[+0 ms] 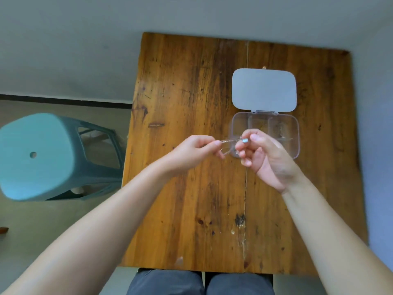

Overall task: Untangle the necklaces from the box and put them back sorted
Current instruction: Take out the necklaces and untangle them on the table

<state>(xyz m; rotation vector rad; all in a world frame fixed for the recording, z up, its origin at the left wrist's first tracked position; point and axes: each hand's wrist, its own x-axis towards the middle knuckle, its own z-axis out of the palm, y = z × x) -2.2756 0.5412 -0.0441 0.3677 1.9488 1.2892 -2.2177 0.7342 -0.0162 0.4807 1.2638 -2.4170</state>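
My knees (200, 283) in grey cloth sit under the near edge of the table (191, 188), worn plank wood with dark streaks. Above it, my left hand (191, 153) pinches one end of a thin silvery chain (228, 142), fingers curled tight. My right hand (263, 154) pinches the other end by a small pale pendant (244, 140). The chain runs left to right, loops blurred. Just behind, the clear plastic box (294, 133) lies open, rounded lid (263, 90) flat beyond it.
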